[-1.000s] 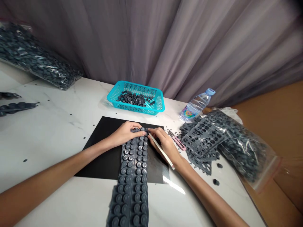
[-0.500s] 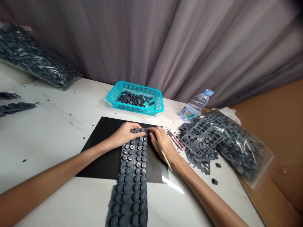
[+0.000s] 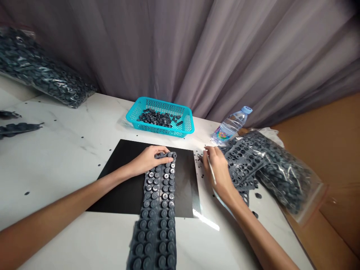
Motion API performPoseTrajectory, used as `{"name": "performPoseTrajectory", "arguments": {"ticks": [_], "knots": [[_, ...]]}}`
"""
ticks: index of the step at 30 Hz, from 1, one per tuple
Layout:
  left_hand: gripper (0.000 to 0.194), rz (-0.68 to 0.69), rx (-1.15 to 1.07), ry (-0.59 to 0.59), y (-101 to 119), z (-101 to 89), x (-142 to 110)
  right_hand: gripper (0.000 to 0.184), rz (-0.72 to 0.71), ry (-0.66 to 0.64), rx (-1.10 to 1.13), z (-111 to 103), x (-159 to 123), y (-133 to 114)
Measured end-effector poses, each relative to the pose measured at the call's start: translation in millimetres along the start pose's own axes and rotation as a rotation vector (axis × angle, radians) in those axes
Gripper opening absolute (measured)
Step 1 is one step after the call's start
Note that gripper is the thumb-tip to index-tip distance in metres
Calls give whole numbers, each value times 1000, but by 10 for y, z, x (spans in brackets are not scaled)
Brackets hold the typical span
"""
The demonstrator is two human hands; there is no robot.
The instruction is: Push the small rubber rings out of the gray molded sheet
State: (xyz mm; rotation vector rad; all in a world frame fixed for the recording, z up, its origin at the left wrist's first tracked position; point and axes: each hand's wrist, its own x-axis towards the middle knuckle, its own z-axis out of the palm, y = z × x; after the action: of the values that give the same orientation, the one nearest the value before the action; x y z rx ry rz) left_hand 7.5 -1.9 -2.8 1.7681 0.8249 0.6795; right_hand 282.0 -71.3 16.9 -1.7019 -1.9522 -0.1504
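Observation:
A long strip of dark grey rubber sheet (image 3: 153,213), studded with rows of round caps, runs from the black mat (image 3: 118,198) down past the bottom of the view. My left hand (image 3: 153,159) grips its far end, thumb on top and fingers curled over the edge. Over the table right of the mat, my right hand (image 3: 218,167) is closed around a slim silvery tool (image 3: 211,170) that looks like tweezers. Small dark bits are scattered by its fingertips. The pink-handled cutter beside it is mostly hidden behind this hand.
Behind the mat stands a turquoise basket (image 3: 132,118) holding loose dark rubber pieces. A water bottle (image 3: 230,125), punched rubber sheets (image 3: 243,161) and a filled plastic bag (image 3: 287,176) crowd the right. Another full bag (image 3: 45,69) lies far left.
My right hand has moved right with the slim tool, away from the strip's far end, and now covers most of the pink-handled cutter. My left hand stays on the strip.

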Motion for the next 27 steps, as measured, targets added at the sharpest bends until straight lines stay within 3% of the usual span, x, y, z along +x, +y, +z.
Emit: {"name": "performPoseTrajectory", "arguments": {"ticks": [6, 10, 13, 16, 21, 27], "knots": [[27, 9, -64, -44, 76, -31, -5, 17, 1, -114, -189, -182, -67, 286], [30, -19, -85, -79, 79, -52, 4, 14, 23, -153, -261, -168, -102, 272], [31, -24, -70, -87, 68, -61, 3, 23, 22, -161, -286, -187, -101, 220], [30, 2, -12, -57, 49, -52, 1, 35, -24, -111, -214, -237, -85, 140], [28, 102, 193, 60, 32, 14, 25, 22, -16, -114, 24, -277, -67, -70], [32, 230, 556, 232, 107, 59, -48, 16, -193, -198, 332, -44, -114, -266]]}}
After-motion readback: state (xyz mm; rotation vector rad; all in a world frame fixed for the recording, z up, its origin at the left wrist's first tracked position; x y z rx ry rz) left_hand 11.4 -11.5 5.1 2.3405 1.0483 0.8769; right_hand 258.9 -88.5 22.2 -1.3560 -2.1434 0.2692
